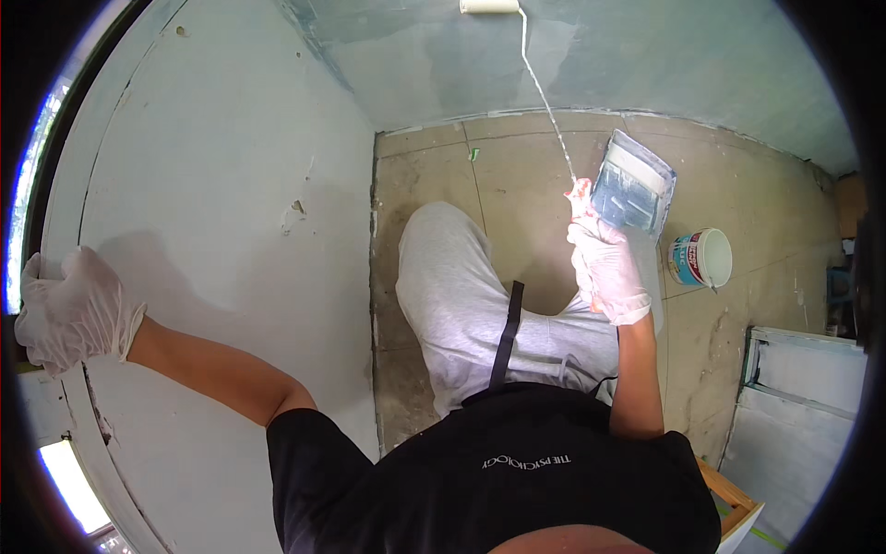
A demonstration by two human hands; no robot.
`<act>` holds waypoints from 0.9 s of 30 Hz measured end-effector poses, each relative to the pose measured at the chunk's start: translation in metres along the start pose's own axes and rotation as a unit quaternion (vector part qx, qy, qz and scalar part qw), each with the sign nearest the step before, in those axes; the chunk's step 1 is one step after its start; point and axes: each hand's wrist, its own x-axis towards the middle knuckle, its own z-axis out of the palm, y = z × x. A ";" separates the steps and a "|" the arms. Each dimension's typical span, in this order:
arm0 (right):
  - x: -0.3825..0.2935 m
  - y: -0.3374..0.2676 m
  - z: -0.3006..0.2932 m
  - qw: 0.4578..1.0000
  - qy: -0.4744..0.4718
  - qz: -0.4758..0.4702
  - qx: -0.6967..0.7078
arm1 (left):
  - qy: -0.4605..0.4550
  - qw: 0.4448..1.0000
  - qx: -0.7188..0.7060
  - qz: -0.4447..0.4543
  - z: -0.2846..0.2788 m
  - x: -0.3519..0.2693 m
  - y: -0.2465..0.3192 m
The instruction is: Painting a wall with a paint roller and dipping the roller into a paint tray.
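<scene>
My right hand (606, 266), in a white disposable glove, is closed around the red-and-white handle of a paint roller (547, 104). The roller's long wire frame runs up to its cream sleeve (489, 6), which lies at or close to the painted wall (429, 62) at the top; contact cannot be told. Just beyond that hand is a paint tray (633, 183) with pale paint in it. At the far left my left hand (76, 311), gloved too, rests at the edge of the pale left wall (228, 173) beside a window opening. Its fingers are partly hidden.
A small white paint bucket (702, 257) stands on the tiled floor (734, 173) to the right. Further right is a pale panelled structure (796, 408), with a wooden frame (727, 488) at the lower right. The two walls meet at a corner ahead of my bent knees.
</scene>
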 end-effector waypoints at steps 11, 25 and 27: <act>0.081 0.059 0.000 0.993 -0.034 0.090 -0.067 | -0.080 0.994 0.043 -0.063 -0.052 0.024 0.043; 0.075 0.048 0.012 0.994 -0.030 0.055 -0.095 | -0.195 0.976 0.032 -0.093 -0.109 0.049 0.079; 0.043 0.026 0.014 0.997 -0.024 0.011 -0.072 | -0.179 0.979 0.025 -0.090 -0.108 0.049 0.077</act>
